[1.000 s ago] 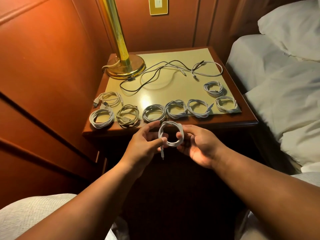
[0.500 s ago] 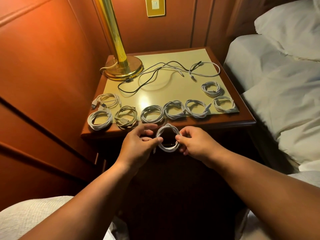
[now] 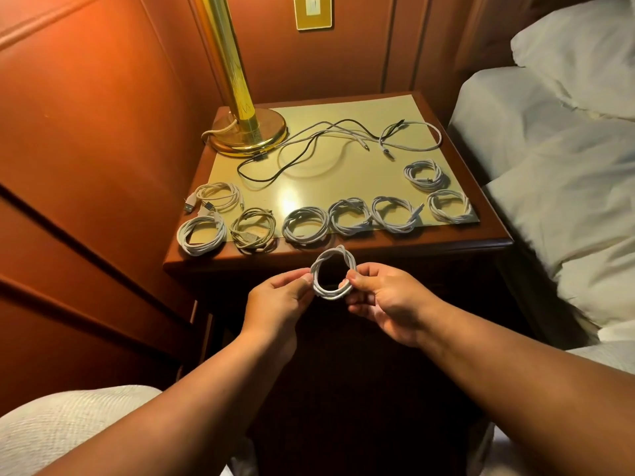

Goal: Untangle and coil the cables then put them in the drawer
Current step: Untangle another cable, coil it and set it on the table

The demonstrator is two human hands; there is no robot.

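Both hands — left hand (image 3: pixel 275 304), right hand (image 3: pixel 385 304) — pinch one coiled white cable (image 3: pixel 332 272) just before the tabletop (image 3: pixel 343 249) edge.

Coiled cables (image 3: pixel 347 218) along nightstand (image 3: pixel 494 231) front; lamp (image 3: pixel 249 132) behind, left.

You are in a bedroom, likely a hotel room, wooden nightstand (image 3: pixel 491 235) at frame centre, brass lamp (image 3: pixel 245 108) upper centre, wood-panelled wall (image 3: pixel 86 115) at left, brass switch plate (image 3: pixel 313 11) at top, bed with white pillows (image 3: pixel 567 149) at right.
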